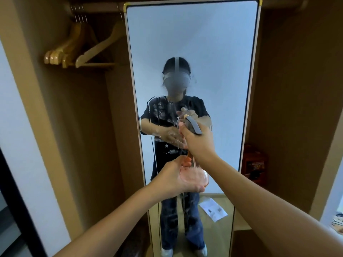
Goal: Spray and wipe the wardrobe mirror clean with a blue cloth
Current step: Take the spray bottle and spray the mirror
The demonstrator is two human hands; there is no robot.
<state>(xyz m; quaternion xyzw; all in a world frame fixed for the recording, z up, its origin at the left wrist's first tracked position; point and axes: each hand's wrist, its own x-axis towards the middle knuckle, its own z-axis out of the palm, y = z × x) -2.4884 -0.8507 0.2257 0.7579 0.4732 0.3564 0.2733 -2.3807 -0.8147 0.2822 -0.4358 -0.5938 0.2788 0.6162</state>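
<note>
Left hand cupped under spray bottle, steadying its round base. Right hand clamped round neck and trigger, nozzle aimed at mirror. Glass streaked with running droplets mid-height. Blue cloth not in view. Wooden hangers at left; paper on wardrobe floor.

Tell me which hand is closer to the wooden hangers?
Left. The left hand cups the spray bottle's base on the side toward the hangers; the right hand grips the sprayer top, farther right.
</note>
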